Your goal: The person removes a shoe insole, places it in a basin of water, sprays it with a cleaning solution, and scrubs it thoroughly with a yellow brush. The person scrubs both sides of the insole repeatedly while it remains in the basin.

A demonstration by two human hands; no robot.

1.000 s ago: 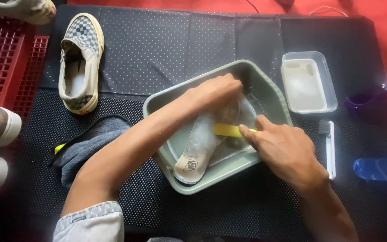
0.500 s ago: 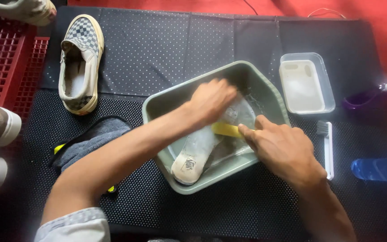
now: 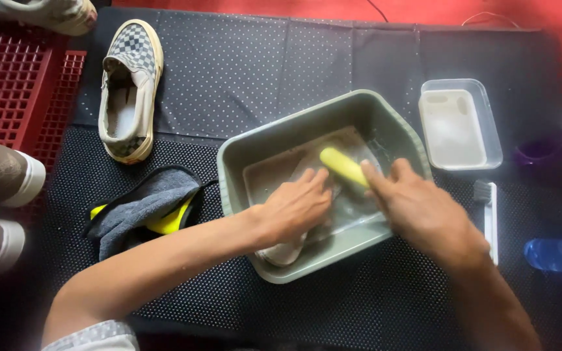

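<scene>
Hands work inside a grey-green basin (image 3: 385,123) that sits on a dark dotted mat (image 3: 261,71). The left hand (image 3: 294,208) lies flat, fingers spread and open, pressing down on a pale insole (image 3: 284,250) in shallow water; the insole's long axis runs from the basin's near-left rim up toward its far-right corner, and its near end shows just below that hand. The right hand (image 3: 421,211) is closed around a yellow brush (image 3: 344,166), whose handle slants up and to the left, its tip just beside the left hand's fingers and above the far part of the insole. So the left hand is on the insole and the brush lies just right of it. Left of the basin lie a grey cloth (image 3: 141,205) and a checkered shoe (image 3: 128,88); right of it stand a clear tub (image 3: 460,123) and a toothbrush (image 3: 489,214).
</scene>
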